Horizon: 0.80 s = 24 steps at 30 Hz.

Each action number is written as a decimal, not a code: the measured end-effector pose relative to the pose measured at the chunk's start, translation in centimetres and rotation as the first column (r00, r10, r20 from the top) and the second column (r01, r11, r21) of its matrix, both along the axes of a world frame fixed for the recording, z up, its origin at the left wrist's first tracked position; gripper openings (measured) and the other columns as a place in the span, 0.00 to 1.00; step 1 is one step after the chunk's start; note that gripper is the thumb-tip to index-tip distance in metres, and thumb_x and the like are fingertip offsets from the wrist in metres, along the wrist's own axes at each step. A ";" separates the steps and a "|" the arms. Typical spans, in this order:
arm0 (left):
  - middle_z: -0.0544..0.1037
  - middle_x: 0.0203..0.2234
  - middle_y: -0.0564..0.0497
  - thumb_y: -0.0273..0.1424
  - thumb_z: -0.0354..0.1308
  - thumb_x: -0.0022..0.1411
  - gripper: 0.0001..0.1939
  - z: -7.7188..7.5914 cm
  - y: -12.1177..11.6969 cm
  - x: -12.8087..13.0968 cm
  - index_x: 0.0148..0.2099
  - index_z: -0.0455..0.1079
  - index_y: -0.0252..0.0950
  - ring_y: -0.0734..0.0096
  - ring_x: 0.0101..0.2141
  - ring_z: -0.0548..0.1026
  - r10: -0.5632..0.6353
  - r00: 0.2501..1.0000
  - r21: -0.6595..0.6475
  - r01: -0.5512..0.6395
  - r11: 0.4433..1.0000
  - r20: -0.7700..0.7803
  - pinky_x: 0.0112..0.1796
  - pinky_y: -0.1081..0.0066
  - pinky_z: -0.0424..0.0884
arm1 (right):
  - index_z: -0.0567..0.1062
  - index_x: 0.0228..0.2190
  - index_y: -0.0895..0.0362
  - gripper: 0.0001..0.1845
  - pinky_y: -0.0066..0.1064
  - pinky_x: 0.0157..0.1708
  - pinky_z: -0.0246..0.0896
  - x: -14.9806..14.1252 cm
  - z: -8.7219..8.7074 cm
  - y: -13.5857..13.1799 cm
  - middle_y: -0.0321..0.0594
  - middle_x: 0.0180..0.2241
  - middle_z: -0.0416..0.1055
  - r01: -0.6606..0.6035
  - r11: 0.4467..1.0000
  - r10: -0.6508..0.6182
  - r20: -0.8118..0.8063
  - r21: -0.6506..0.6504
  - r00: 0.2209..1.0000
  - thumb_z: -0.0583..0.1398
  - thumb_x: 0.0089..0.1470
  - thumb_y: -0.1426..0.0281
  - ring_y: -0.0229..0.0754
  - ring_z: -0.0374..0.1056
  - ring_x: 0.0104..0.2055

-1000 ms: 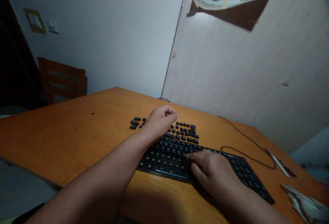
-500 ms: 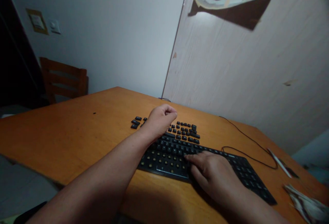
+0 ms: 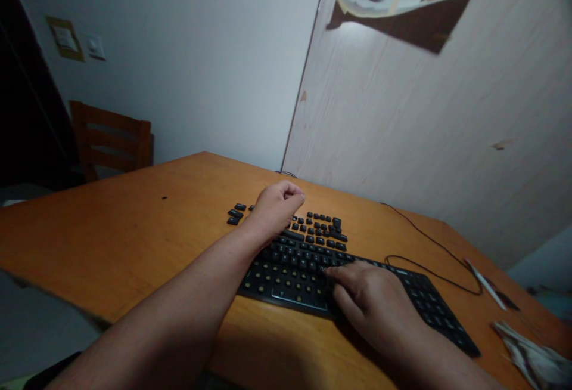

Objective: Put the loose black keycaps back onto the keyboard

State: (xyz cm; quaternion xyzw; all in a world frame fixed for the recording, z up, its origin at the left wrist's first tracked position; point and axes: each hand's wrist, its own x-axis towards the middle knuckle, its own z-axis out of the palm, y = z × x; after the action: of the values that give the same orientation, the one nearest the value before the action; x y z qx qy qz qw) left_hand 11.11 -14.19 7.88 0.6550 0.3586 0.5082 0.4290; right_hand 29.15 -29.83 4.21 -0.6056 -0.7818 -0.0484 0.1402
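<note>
A black keyboard (image 3: 308,303) lies across the table in front of me. Its lower left rows are bare, with pale key stems showing, while the upper rows and the right side carry keys. My right hand (image 3: 375,300) rests over the keyboard, its index fingertip touching the edge of the bare rows and its thumb held apart. Behind the keyboard, loose black keycaps (image 3: 320,240) are laid out in rows. Above them my left hand (image 3: 277,206) is closed in a pinch, and whatever is between its fingertips cannot be made out. Its wrist covers part of the rows.
A thin black cable (image 3: 429,265) loops over the wooden table (image 3: 147,241) at the right, near a white stick-like item (image 3: 487,285) and a crumpled pale cloth or paper (image 3: 531,354). One small dark piece (image 3: 164,198) lies far left. A wooden chair (image 3: 111,139) stands behind.
My left hand has shifted very slightly left, still pinched. The right index fingertip has moved a little to the right on the keyboard.
</note>
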 end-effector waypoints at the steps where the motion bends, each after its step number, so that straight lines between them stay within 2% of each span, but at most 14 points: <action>1: 0.74 0.27 0.52 0.30 0.60 0.56 0.06 0.0 0.1 0.0 0.35 0.74 0.34 0.72 0.28 0.68 0.006 1.000 -0.003 -0.006 1.000 0.005 0.32 0.71 0.64 | 0.82 0.47 0.52 0.20 0.39 0.42 0.70 0.0 0.0 0.0 0.41 0.39 0.82 0.003 1.000 -0.003 -0.004 0.003 1.000 0.55 0.58 0.73 0.47 0.76 0.39; 7: 0.74 0.25 0.53 0.32 0.60 0.55 0.06 0.1 0.3 -0.4 0.34 0.73 0.34 0.73 0.26 0.68 0.042 0.995 -0.036 -0.039 0.999 0.092 0.30 0.72 0.62 | 0.83 0.46 0.53 0.20 0.39 0.40 0.70 -0.2 0.1 0.1 0.41 0.38 0.82 -0.008 1.000 0.008 0.000 0.017 1.000 0.55 0.58 0.73 0.47 0.76 0.38; 16: 0.70 0.21 0.54 0.36 0.60 0.57 0.11 0.7 1.3 -1.0 0.28 0.68 0.36 0.73 0.24 0.64 0.188 0.966 -0.028 -0.186 0.982 0.179 0.30 0.71 0.61 | 0.82 0.46 0.53 0.20 0.38 0.41 0.70 -0.2 -0.1 0.1 0.42 0.39 0.82 -0.006 1.000 0.005 0.023 0.025 1.000 0.54 0.59 0.73 0.47 0.76 0.40; 24: 0.65 0.18 0.57 0.38 0.60 0.56 0.13 0.2 2.2 -1.4 0.25 0.65 0.36 0.76 0.22 0.60 0.242 0.941 -0.039 -0.240 0.970 0.235 0.27 0.73 0.58 | 0.82 0.47 0.53 0.20 0.38 0.42 0.70 -0.4 0.1 0.1 0.42 0.39 0.82 0.003 1.000 -0.004 0.039 0.017 0.999 0.55 0.59 0.72 0.47 0.76 0.40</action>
State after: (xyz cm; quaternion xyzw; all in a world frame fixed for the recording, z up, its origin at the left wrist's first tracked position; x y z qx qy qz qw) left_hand 9.67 -12.01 8.07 0.5385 0.3846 0.6298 0.4069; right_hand 28.78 -29.72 4.29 -0.6048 -0.7828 -0.0671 0.1301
